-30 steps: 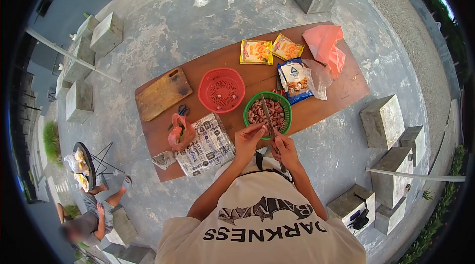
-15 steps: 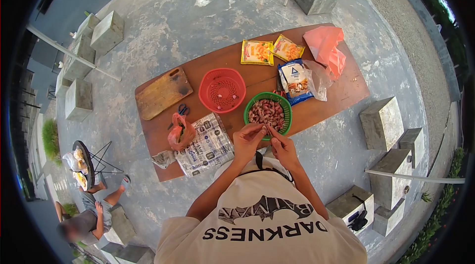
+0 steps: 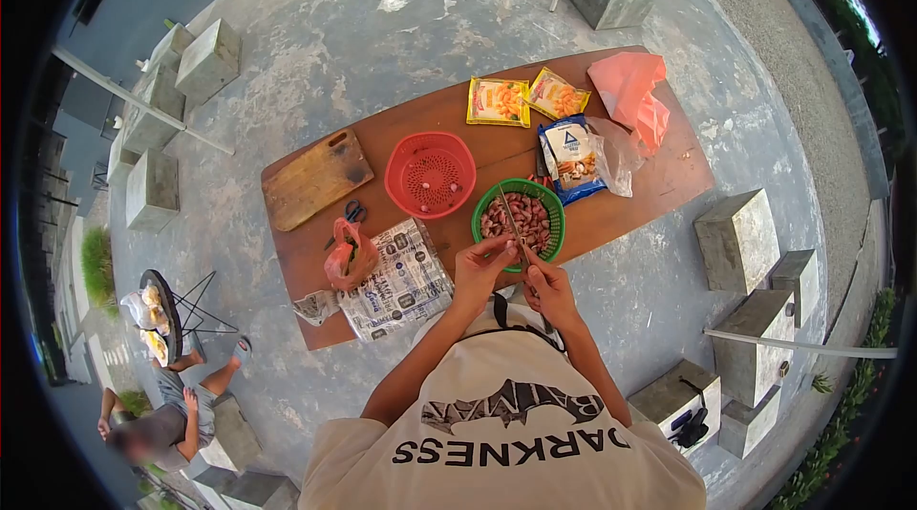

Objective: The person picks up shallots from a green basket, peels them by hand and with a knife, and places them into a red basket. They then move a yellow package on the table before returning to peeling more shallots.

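Observation:
My left hand (image 3: 482,269) pinches a small shallot at its fingertips, just in front of the green basket (image 3: 484,209) of reddish shallots. Close beside it, my right hand (image 3: 546,288) grips a knife (image 3: 513,219) whose thin blade points up over the basket. Both hands are held together over the near edge of the brown table (image 3: 611,209).
A red basket (image 3: 430,174), a wooden cutting board (image 3: 316,179), scissors (image 3: 350,216), a red bag on newspaper (image 3: 396,281), snack packets (image 3: 495,100) and a pink bag (image 3: 630,90) lie on the table. Concrete blocks (image 3: 737,235) surround it. Another person (image 3: 167,419) sits at lower left.
The knife blade dipped out of sight half a second ago and now points up over the green basket again. My hands have stayed in place.

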Demonstrator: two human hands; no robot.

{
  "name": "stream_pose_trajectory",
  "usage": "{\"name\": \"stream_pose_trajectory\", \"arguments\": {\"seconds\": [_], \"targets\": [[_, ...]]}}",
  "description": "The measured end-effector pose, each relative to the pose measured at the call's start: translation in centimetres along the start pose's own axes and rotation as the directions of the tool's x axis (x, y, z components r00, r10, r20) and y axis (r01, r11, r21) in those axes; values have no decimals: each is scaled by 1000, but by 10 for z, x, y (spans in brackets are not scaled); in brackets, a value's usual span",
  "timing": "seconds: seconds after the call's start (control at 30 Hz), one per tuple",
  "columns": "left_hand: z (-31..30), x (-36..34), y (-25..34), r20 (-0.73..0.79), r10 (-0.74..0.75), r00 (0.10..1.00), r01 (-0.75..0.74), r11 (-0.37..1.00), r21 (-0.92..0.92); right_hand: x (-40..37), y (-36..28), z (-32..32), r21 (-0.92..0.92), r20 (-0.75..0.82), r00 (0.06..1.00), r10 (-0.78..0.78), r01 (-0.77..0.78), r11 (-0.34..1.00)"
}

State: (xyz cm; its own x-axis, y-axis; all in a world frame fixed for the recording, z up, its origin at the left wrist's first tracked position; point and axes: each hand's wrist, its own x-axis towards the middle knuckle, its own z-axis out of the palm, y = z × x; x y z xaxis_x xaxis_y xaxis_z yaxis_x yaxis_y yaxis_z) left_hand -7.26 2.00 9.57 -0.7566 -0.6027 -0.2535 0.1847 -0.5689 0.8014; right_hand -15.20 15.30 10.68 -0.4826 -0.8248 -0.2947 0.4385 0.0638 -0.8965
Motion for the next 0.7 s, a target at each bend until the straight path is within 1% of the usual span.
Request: {"name": "stream_pose_trajectory", "arguments": {"seconds": [0.07, 0.1, 0.13, 0.17, 0.23, 0.27, 0.33, 0.47, 0.53, 0.6, 0.67, 0.7], "targets": [[-2, 0, -3, 8, -8, 1000, 8, 1000, 26, -1, 0, -1, 86, -32, 998, 52, -49, 995], [-2, 0, -3, 41, -33, 999, 33, 999, -19, -2, -1, -2, 87, -33, 998, 51, -48, 995], [-2, 0, -3, 74, -56, 996, 61, 996, -62, -2, -3, -3, 142, -30, 998, 61, -56, 988], [-2, 0, -2, 75, -58, 995, 63, 996, -61, -2, -4, -3, 197, -27, 997, 72, -65, 978], [-1, 0, 1, 138, -112, 984, 149, 944, -294, -3, -10, -2, 218, -25, 997, 69, -62, 974], [-1, 0, 0, 141, -115, 983, 152, 944, -293, -3, -11, -2, 236, -21, 998, 66, -59, 970], [-6, 3, -4, 180, -168, 969, 227, 894, -387, -3, -7, -4, 208, -29, 997, 70, -62, 976], [-13, 5, -10, 206, -205, 957, 274, 869, -412, -4, -1, -4, 164, -48, 996, 79, -70, 984], [-10, 2, -9, 129, -183, 975, 213, 936, -281, -4, -2, -5, 164, -35, 997, 74, -67, 984], [-8, 2, -5, 137, -191, 972, 223, 930, -292, -3, -5, -5, 164, -23, 997, 67, -62, 984], [-10, 2, -6, 145, -196, 970, 232, 924, -304, -3, -11, -4, 222, -49, 997, 67, -54, 973], [-13, 3, -7, 174, -189, 967, 241, 898, -367, -3, -13, -4, 222, -47, 997, 67, -55, 974]]}}
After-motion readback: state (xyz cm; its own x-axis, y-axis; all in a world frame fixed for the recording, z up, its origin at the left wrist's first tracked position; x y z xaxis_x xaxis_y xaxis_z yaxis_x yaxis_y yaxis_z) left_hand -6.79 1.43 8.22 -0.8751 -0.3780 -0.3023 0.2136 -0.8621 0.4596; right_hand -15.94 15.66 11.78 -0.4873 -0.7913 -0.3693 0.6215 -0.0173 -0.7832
